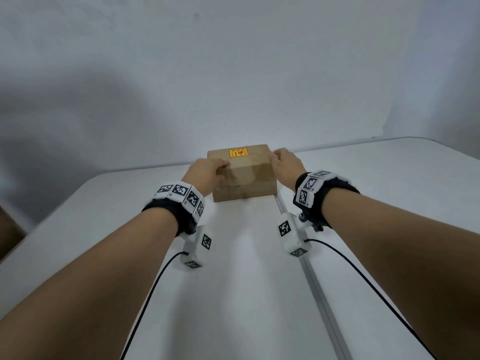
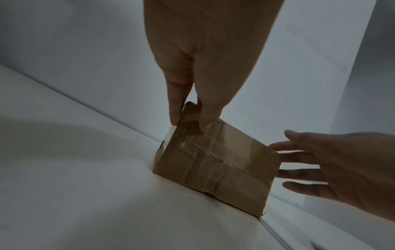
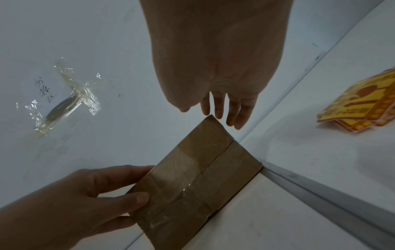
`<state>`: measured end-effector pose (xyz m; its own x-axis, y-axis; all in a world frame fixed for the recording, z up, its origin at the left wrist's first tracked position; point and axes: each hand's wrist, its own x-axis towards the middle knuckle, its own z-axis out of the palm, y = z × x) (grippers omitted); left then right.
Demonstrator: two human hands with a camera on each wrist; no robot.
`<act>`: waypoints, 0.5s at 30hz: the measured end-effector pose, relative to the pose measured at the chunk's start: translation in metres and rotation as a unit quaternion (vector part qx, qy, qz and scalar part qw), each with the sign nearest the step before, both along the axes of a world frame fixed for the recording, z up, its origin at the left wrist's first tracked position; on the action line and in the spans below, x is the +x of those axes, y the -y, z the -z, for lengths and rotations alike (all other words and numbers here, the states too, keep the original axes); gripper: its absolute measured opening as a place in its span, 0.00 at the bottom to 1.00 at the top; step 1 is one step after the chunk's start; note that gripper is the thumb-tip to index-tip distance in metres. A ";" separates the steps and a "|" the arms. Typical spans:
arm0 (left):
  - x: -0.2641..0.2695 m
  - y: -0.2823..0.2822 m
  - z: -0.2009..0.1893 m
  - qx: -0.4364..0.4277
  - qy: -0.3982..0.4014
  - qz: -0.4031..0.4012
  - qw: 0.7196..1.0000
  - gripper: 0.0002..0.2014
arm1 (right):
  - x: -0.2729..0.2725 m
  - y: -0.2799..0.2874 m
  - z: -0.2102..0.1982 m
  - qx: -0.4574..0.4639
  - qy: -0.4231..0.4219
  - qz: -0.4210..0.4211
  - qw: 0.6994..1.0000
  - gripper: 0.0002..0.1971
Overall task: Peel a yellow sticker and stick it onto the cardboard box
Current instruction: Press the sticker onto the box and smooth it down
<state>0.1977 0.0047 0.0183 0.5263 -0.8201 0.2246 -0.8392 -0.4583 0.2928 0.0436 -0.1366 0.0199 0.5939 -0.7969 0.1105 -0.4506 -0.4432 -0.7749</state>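
A taped cardboard box stands on the white table near the back wall. A yellow sticker with red print lies flat on its top face. My left hand grips the box's left end, thumb on the near face and fingers round the corner. My right hand is at the box's upper right edge with its fingers straight; in the left wrist view those fingers reach to the right side of the box.
A loose stack of yellow sticker sheets lies on the table to the right of the box. A metal seam runs along the table from the box toward me. A disc taped to the wall is behind. A brown object sits at the far left.
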 end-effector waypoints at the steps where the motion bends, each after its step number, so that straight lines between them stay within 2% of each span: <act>1: 0.010 0.009 0.000 -0.003 -0.008 -0.004 1.000 0.24 | 0.011 0.006 -0.001 -0.003 -0.002 0.001 1.000 0.23; 5: 0.023 0.024 -0.008 -0.008 -0.012 -0.024 1.000 0.25 | 0.029 0.012 -0.007 -0.026 0.006 0.005 1.000 0.22; 11: 0.023 0.038 0.005 0.085 0.020 -0.036 0.996 0.32 | 0.034 0.008 0.009 -0.065 -0.001 0.009 0.998 0.22; 15: 0.026 0.047 0.004 0.107 0.011 -0.053 0.993 0.34 | 0.040 0.010 0.004 -0.079 -0.014 0.005 0.997 0.23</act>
<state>0.2240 -0.0425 0.0139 0.6089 -0.7907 0.0631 -0.7880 -0.5939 0.1621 0.0840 -0.1462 0.0160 0.5904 -0.7768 0.2192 -0.4754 -0.5542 -0.6833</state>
